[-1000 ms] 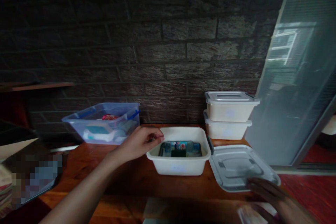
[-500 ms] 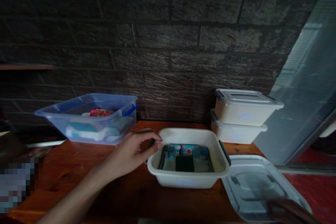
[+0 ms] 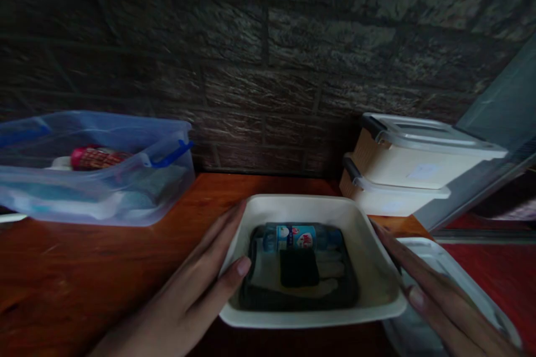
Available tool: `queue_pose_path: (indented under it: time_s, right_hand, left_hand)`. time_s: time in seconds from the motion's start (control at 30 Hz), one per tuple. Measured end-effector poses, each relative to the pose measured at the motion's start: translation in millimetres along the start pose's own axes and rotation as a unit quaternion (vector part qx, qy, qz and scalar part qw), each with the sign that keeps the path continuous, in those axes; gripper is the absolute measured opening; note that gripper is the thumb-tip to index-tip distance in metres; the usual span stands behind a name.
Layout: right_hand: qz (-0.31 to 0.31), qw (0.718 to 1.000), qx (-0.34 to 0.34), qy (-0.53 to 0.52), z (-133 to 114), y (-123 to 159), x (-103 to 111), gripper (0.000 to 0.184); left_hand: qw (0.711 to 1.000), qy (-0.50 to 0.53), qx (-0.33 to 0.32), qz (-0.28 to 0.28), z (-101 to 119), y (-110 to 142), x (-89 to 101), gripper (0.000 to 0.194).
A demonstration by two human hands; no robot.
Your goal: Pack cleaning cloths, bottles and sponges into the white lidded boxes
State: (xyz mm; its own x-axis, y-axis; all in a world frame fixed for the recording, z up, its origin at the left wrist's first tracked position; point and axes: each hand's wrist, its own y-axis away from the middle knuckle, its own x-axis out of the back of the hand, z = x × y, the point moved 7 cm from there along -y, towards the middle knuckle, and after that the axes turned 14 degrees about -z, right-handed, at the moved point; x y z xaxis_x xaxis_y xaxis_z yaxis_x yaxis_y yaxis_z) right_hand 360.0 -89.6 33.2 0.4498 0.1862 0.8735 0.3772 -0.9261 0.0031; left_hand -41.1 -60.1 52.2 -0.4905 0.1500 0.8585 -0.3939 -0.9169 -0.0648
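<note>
A white plastic storage box [image 3: 301,319] stands uncovered in front of me. Inside it lie a clear bottle with a blue label [image 3: 296,237], a dark square pad [image 3: 298,268] that looks like a scouring sponge, and what seem to be pale gloves [image 3: 329,266] on something dark. My left hand [image 3: 205,273] grips the box's left side, its thumb over the rim and its fingers along the outer wall. On the right side my right hand [image 3: 435,284] holds the box, thumb at the rim. The grey-white lid [image 3: 422,248] lies partly behind that hand.
A translucent blue bin [image 3: 167,192] at the left holds a red-patterned item [image 3: 98,157] and cloth-like things. Two lidded cream boxes [image 3: 422,164] are stacked at the back right. A dark brick wall [image 3: 251,78] rises behind the wooden table [image 3: 104,268].
My right hand has come from over the lid to the box's right side. My left hand has closed around the left side. The box appears nearer and larger, and the view has shifted.
</note>
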Motion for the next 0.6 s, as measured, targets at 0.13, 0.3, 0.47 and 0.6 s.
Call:
queue_pose_path:
  time_s: [0.13,0.3,0.47,0.6]
  right_hand:
    - [-0.025,1.0,0.008,0.007,-6.2,-5.2,-11.9,0.065]
    - [-0.004,0.998,0.053,0.025,-12.6,-1.6,-11.3,0.064]
    - [0.017,0.998,0.043,0.035,5.3,0.0,-15.0,0.066]
    - [0.012,0.996,0.067,0.056,15.4,-1.0,-13.9,0.073]
  left_hand:
    - [1.0,-0.013,-0.017,0.011,-4.7,3.7,-0.9,0.072]
    - [0.999,-0.02,-0.044,0.014,-5.8,4.8,-1.1,0.074]
    - [1.0,-0.012,-0.026,-0.003,-0.1,0.7,0.8,0.069]
    - [1.0,0.004,-0.019,-0.008,15.4,-5.4,7.4,0.064]
